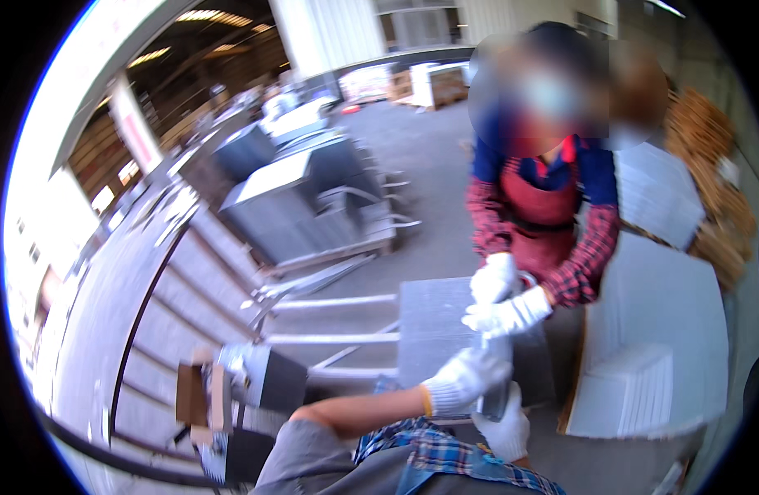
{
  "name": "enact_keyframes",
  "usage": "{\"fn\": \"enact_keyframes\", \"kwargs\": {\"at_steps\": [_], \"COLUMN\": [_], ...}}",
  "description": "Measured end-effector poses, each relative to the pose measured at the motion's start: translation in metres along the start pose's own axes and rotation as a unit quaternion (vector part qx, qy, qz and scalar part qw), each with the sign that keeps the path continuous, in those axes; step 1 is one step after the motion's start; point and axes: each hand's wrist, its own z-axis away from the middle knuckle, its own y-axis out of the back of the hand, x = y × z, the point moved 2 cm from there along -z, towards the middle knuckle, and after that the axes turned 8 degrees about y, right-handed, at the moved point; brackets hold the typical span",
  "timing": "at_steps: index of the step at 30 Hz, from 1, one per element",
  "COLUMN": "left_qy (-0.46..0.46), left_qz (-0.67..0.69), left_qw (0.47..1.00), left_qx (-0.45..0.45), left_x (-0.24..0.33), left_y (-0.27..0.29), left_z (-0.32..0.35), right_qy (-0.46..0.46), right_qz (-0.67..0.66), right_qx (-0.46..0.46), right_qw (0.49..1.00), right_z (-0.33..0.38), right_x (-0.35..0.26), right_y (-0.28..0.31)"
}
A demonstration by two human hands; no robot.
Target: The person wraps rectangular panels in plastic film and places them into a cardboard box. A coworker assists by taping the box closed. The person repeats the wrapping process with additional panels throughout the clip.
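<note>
1. Apparently the left hand (464, 381), in a white knitted glove, lies over a narrow grey piece (493, 402). How tightly its fingers are bent I cannot tell, because they are blurred.
2. The right hand (505, 429), gloved also, is lower, at the near end of the same piece. I see it touching the side, but its grip I cannot tell.
3. The grey piece is in front of the wearer's body, beside a flat grey surface (433, 318). I judge it stiff and rather heavy, smooth enough to slip under cotton gloves, and perhaps easy to chip at corners. The better hold would be by both long sides, with one palm supporting below.
4. Just beyond, a co-worker in a red apron (538, 198) has two white-gloved hands, an upper one (494, 278) and a lower one (511, 316), close to the far end; whether they grip it is unclear.
5. Farther out are pale metal bars (338, 339), an open carton (193, 394) and pale sheets (656, 309).
6. Hard to make out: the piece's far end and underside are covered by gloves, and its material is uncertain.
</note>
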Motion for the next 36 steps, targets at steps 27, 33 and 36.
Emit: {"fn": "enact_keyframes", "kwargs": {"at_steps": [27,33,36], "left_qy": [-0.380,-0.395,-0.382], "left_qz": [-0.018,-0.010,-0.052], "left_qw": [0.915,0.896,0.904], "left_qx": [0.133,0.203,0.187], "left_x": [-0.025,-0.027,-0.026], "left_y": [-0.059,-0.067,-0.066], "left_z": [-0.083,-0.077,-0.085], "right_qy": [-0.261,-0.262,-0.247], "right_qz": [-0.621,-0.630,-0.658], "right_qx": [0.213,0.196,0.200], "right_qw": [0.707,0.704,0.683], "right_z": [-0.063,-0.065,-0.060], "right_x": [0.121,0.116,0.130], "right_y": [-0.077,-0.092,-0.095]}}
